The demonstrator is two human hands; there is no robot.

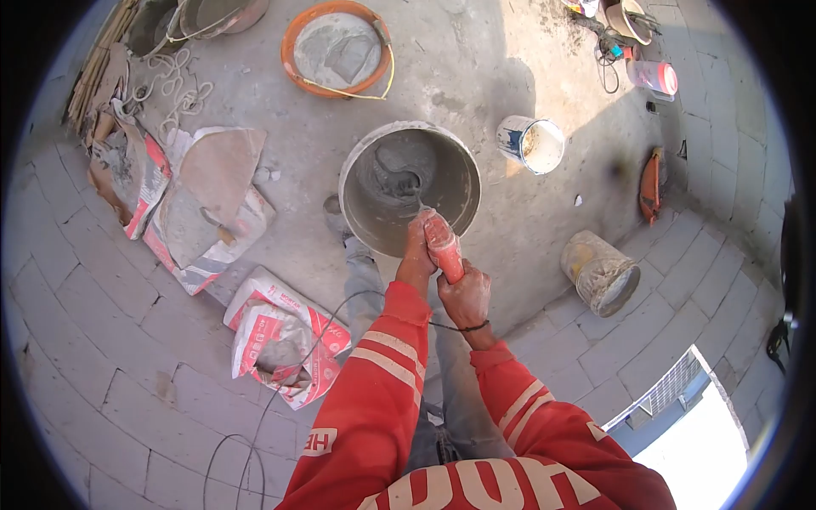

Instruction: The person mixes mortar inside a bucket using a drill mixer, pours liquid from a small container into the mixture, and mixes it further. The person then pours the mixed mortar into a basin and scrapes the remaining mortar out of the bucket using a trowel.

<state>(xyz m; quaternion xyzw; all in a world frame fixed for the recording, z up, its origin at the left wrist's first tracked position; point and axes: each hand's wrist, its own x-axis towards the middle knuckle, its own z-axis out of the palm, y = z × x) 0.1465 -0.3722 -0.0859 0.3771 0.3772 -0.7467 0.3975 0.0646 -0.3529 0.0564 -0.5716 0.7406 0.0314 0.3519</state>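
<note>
Both hands hold a red, dust-coated power drill whose shaft points down into a large grey bucket. My left hand is wrapped round the drill's front left side. Further back, my right hand grips its rear end, and a dark band circles that wrist. Inside the bucket lies wet grey mortar with a swirl around the shaft. The lower end of the shaft is sunk in the mortar and hidden. A dark cord trails off to the lower left.
An orange bucket of grey material stands ahead. Torn mortar bags and cardboard lie left, near a rope. A paint bucket and a dirty bucket are right. Block walls surround the floor.
</note>
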